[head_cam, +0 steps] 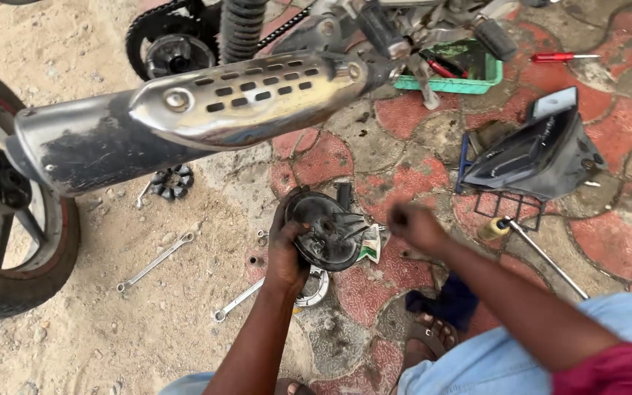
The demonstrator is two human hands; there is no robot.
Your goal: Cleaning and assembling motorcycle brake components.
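The round brake drum plate [328, 232] I am working on is black, greasy metal, dished, with a hub hole near its middle and a short arm sticking up at its top edge. I hold it tilted on edge just above the paved ground [404, 139], in front of my knees, below the long chrome exhaust silencer [184, 110] that crosses the top of the view.

My left hand [287, 249] has its grip clamped on the plate's left rim, fingers wrapped over the top edge and thumb against the face. My right hand [415, 223] hovers just to the right of the plate, its grip curled together into a loose fist; it is blurred, and I cannot tell whether anything small is pinched in it. It does not touch the plate.

A small green and white packet [369, 245] lies on the ground just beside the plate's right edge. Two spanners [156, 260] lie on the sandy patch to my left, with a black toothed sprocket damper [172, 181] beyond them. A black side cover [539, 150] rests on the paving to my right, and a green tray [451, 82] of tools sits near the top edge
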